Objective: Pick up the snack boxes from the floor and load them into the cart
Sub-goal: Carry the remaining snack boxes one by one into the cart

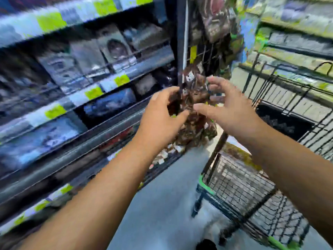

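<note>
View: the whole frame is smearing with motion blur; fine detail is not reading.
Left hand: the left hand (pixel 162 114) is raised in front of the body, its fingers (pixel 170 92) curling round the left edge of the pack and gripping it.
Right hand: the right hand (pixel 230 110) is hanging just beside the pack's right side, fingers spread and only slightly bent. Its thumb (pixel 199 107) is lying against the wrapper, and the hand is not closing on it.
Snack pack: the mottled brown, crinkly snack pack (pixel 196 123) is sitting between the two hands, upright and well above the floor. It is to the left of the cart, not in it. I cannot tell whether it is one pack or several.
Cart: the black wire cart with green edging (pixel 239 184) is standing at the right. Its lower basket is showing a grid floor, and its upper basket (pixel 288 98) is lying beyond the right forearm.
Shelving: the dark metal store shelves (pixel 108 127) are running along the left, carrying yellow and white price labels (pixel 93 92) and blurred grey packets.
Hanging rack: brown hanging packets (pixel 216 20) are showing on a wire rack above the hands.
Floor: the pale grey floor (pixel 167 204) is running between the shelves and the cart.
</note>
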`<state>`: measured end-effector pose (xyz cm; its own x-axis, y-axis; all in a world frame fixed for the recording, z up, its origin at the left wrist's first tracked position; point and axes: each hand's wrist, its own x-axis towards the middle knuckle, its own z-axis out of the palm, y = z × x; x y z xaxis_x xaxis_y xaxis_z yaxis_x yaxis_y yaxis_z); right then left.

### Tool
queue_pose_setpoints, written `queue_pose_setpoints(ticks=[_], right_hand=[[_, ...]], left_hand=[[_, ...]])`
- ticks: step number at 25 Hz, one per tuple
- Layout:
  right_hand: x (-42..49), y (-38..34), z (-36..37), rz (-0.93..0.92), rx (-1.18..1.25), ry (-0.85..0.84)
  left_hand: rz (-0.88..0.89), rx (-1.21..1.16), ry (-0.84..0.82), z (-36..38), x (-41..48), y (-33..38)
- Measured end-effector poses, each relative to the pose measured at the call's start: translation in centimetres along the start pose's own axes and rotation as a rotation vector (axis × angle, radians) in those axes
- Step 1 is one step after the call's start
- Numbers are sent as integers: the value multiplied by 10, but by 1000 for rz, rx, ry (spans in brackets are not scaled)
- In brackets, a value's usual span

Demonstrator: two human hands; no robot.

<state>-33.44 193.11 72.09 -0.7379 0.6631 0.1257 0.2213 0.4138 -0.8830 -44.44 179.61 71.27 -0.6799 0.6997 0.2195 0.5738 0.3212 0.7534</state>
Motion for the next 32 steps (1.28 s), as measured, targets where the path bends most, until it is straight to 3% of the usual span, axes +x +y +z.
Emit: queue_pose_setpoints(ticks=[6,11,22,32], right_hand=[[-64,-148,120,-247,72,-368],[-107,-226,223,-455,111,-682],[-271,-340,392,-810,188,-1345],[-525,-423,538,-901,215,-1687]], left_hand=[[-161,120,307,-190,-135,-24],[-332,144,602,-281,-213,-42],[-796,271,1242,-359,-449,-53],[-1064,376,1456,-450,-697,-74]])
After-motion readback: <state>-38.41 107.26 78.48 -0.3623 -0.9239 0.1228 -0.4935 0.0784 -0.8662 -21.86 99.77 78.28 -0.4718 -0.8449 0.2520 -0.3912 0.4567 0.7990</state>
